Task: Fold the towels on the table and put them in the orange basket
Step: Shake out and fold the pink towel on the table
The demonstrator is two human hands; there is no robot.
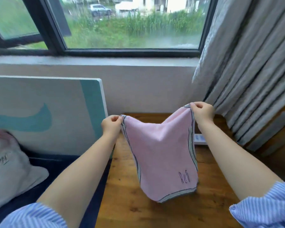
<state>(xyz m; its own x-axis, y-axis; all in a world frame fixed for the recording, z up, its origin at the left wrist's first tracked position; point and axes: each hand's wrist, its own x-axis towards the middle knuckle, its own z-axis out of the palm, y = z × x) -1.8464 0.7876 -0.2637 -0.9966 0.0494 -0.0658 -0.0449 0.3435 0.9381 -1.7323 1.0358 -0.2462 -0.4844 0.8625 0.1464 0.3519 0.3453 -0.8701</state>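
A pink towel with striped edges and a small embroidered mark hangs in the air above the wooden table. My left hand pinches its upper left corner. My right hand pinches the upper right corner, a little higher. The top edge sags between the two hands and the lower edge hangs just over the tabletop. No orange basket shows in this view.
A white remote-like object lies on the table behind the towel. Grey curtains hang at the right. To the left are a dark blue seat with a white cushion and a white-and-teal panel leaning on the wall.
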